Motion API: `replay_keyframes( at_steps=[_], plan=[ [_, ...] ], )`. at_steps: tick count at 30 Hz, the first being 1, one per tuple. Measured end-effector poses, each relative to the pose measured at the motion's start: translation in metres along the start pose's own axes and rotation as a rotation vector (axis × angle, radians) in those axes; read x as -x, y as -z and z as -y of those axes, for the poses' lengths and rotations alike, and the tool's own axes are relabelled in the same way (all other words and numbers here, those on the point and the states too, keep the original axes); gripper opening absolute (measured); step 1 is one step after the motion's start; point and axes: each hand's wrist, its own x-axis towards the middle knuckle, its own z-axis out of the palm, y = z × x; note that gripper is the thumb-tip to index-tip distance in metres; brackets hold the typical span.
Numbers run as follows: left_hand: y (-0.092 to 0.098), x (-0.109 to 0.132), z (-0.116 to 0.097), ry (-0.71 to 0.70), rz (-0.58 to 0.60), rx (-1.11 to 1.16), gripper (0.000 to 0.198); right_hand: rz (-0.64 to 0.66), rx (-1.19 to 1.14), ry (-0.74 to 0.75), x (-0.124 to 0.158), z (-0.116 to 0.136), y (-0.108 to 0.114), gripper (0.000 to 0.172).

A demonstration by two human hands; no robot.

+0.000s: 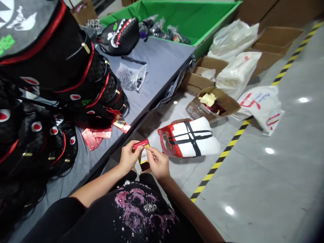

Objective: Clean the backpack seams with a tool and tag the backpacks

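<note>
Off edge of table (165,60), open floor (263,182) rightward: both hands (128,157) pinch red card (144,156).

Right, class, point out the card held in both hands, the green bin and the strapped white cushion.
Card (143,155), head view: its white label.
Green bin (202,20), head view: its bare inside.
White cushion (206,146), head view: its bare white surface.

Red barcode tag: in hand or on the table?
In hand: the left hand grips the red barcode tag by its edge, and the right hand has fingertips at its printed face.
</note>
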Motion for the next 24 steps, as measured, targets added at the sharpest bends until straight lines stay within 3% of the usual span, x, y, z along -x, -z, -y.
replay_keyframes(
  at_steps=[8,15,17,21,24],
  plan=[
    [0.010,0.022,-0.018,-0.111,-0.055,-0.043,0.023,0.008,-0.004,0.011,0.008,0.022,0.004,0.025],
    [0.022,0.035,-0.016,-0.487,-0.123,-0.598,0.026,0.022,0.178,0.149,0.019,0.036,0.005,0.027],
    [0.024,0.037,-0.013,-0.534,-0.139,-0.710,0.029,0.059,0.145,0.104,0.021,0.039,0.004,0.026],
    [0.031,0.042,-0.009,-0.589,-0.188,-0.825,0.030,0.224,-0.032,-0.134,0.020,0.042,-0.001,0.029],
    [0.042,0.046,-0.005,-0.591,-0.200,-0.799,0.026,0.267,-0.015,-0.111,0.016,0.043,-0.008,0.030]
  ],
)
